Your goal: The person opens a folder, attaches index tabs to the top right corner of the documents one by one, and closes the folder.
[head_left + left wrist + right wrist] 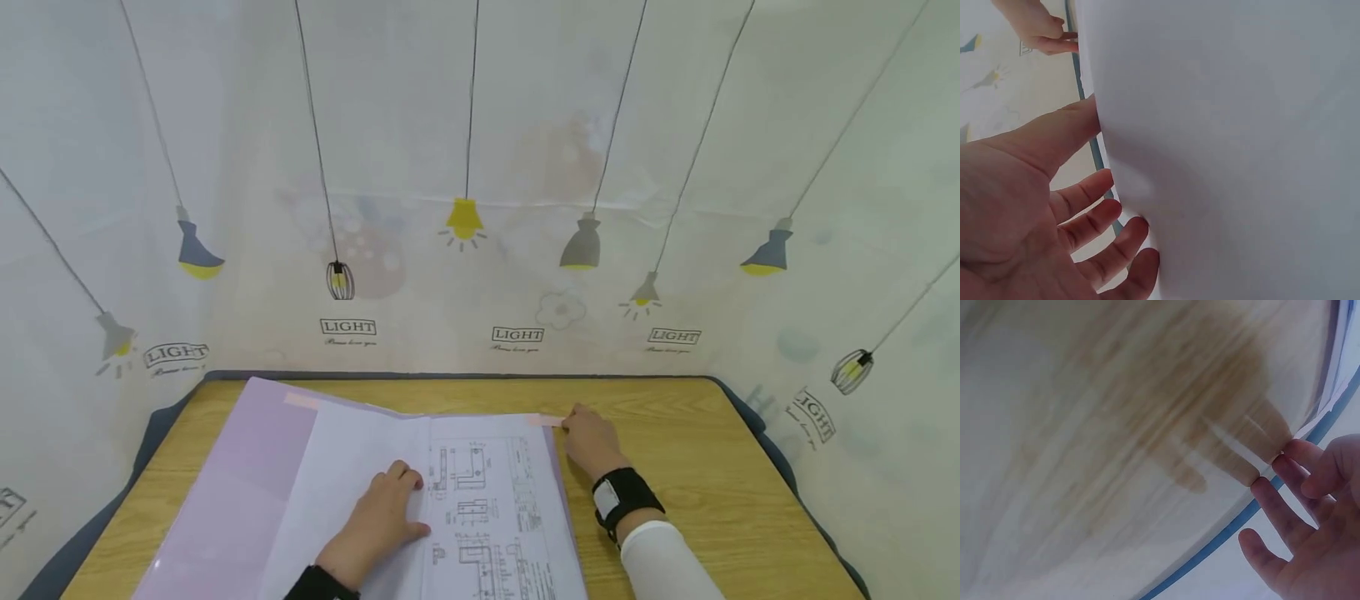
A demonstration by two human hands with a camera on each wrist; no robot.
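A lilac folder [217, 492] lies spread on the table, with white sheets in it. The left page [337, 467] is blank; the right page [517, 500] carries technical drawings. My left hand [382, 512] rests by the fold between them, fingers spread and fingertips on the paper [1229, 137]. At the folder's upper right corner, my right hand [592, 442] touches the outer end of a pink tab [547, 420] that juts past the edge. In the right wrist view, its fingertips [1261, 487] meet the tabletop, and the thumb stands apart from the index fingertip.
Another pink strip [302, 401] is on the folder's upper left. The wood-grain table [675, 467] has a dark blue border [450, 375]. Behind and at both sides hangs a pale sheet [420, 125] printed with lamps. Dark bands [626, 500] circle both wrists.
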